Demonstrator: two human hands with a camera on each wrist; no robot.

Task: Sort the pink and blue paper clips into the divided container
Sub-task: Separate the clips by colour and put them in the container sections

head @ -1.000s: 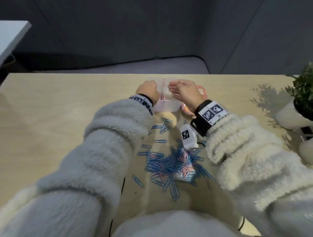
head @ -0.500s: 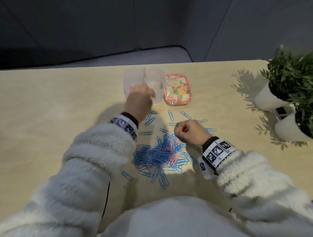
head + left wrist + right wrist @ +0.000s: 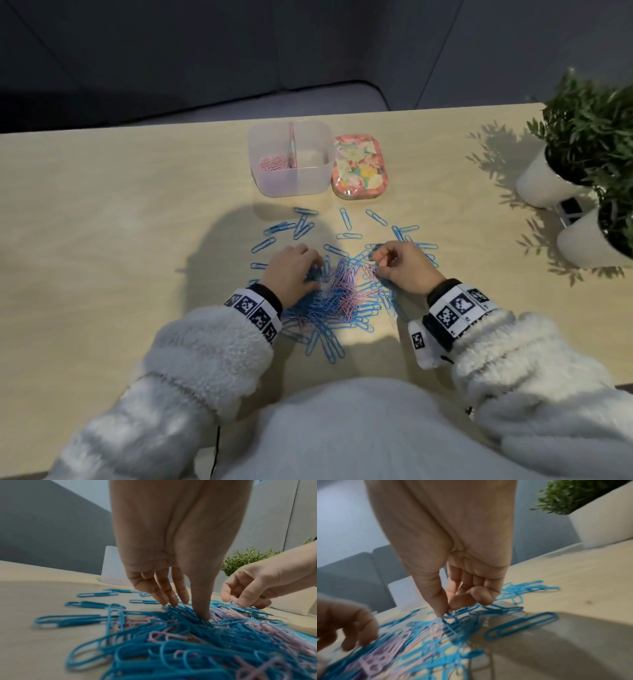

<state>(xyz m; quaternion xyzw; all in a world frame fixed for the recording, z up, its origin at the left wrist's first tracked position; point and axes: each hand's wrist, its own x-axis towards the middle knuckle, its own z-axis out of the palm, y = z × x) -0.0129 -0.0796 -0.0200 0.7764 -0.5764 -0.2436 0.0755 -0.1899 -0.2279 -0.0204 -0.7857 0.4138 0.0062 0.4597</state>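
A clear divided container (image 3: 310, 180) stands at the table's far side, with pink clips (image 3: 272, 162) in its left compartment and no clips visible in its right one. Between my hands lies a mixed pile of blue and pink paper clips (image 3: 342, 294) (image 3: 197, 642) (image 3: 423, 642). My left hand (image 3: 317, 270) (image 3: 193, 608) rests straight fingers (image 3: 168, 597) and thumb on the pile's left side, holding nothing. At the pile's right edge my right hand (image 3: 375, 263) (image 3: 446, 610) pinches a pink clip (image 3: 233, 602) between thumb and forefinger.
A floral lid (image 3: 359, 166) lies just right of the container. Loose blue clips (image 3: 301, 224) are scattered between pile and container. Two potted plants in white pots (image 3: 544, 181) (image 3: 596, 240) stand at the right edge of the table (image 3: 120, 222).
Both hands were at the container a second ago. The right hand came back to the pile first, then the left followed; both are now in the clips.
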